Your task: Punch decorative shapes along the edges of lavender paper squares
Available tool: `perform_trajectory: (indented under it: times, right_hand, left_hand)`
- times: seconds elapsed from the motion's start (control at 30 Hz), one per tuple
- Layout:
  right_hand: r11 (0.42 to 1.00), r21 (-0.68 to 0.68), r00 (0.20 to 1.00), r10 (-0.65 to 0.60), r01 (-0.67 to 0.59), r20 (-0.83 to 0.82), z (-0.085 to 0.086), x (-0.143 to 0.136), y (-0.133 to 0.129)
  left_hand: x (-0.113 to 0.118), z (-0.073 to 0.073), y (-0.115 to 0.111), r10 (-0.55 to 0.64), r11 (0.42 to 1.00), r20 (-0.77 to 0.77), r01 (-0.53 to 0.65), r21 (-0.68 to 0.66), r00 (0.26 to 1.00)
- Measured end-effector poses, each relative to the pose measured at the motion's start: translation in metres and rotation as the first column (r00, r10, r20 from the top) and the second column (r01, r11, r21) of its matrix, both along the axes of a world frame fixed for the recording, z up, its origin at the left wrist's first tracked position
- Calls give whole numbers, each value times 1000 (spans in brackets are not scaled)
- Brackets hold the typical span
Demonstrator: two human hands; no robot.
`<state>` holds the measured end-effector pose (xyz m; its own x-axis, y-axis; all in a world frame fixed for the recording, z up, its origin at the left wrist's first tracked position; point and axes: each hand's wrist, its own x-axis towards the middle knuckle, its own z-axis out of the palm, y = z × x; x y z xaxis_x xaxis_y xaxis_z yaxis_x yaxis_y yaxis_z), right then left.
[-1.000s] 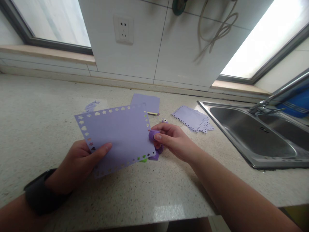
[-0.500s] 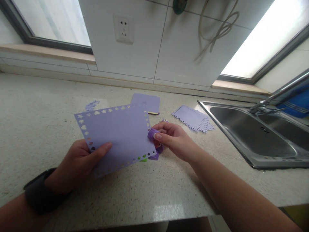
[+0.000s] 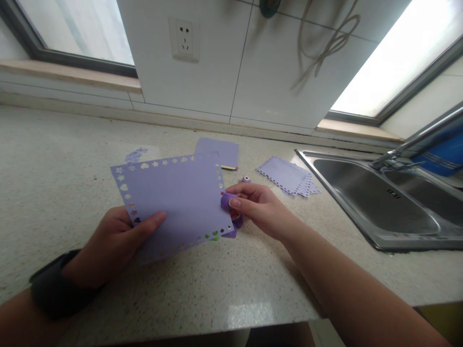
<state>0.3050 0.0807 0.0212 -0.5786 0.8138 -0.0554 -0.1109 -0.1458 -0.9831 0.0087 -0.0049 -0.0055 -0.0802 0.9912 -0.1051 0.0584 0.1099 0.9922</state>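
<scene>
Pale tiles with thin dark joints are covering the wall (image 3: 202,86), where a white socket (image 3: 184,39) is sitting and a looped hose (image 3: 334,46) is hanging. Daylight is coming through a frosted window (image 3: 75,29) on the left and a brighter window (image 3: 390,58) on the right. The speckled surface (image 3: 54,144) is running below, holding a steel sink (image 3: 372,193); something blue, perhaps a basin (image 3: 443,152), is standing behind the tap (image 3: 392,156).

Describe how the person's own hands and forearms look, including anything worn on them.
The left hand has a wide, dark, smooth band, perhaps a watch, at the wrist. The right hand is bare, with no band or glove. No sleeve shows on either forearm.
</scene>
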Motion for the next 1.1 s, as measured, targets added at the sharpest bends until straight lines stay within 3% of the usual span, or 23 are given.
perform_trajectory:
  times: [1.1]
  right_hand:
    - [999, 29, 1000, 13, -13, -2, -3, 1, 0]
  left_hand:
    - [0, 2, 1, -31, 999, -2, 31, -29, 1000]
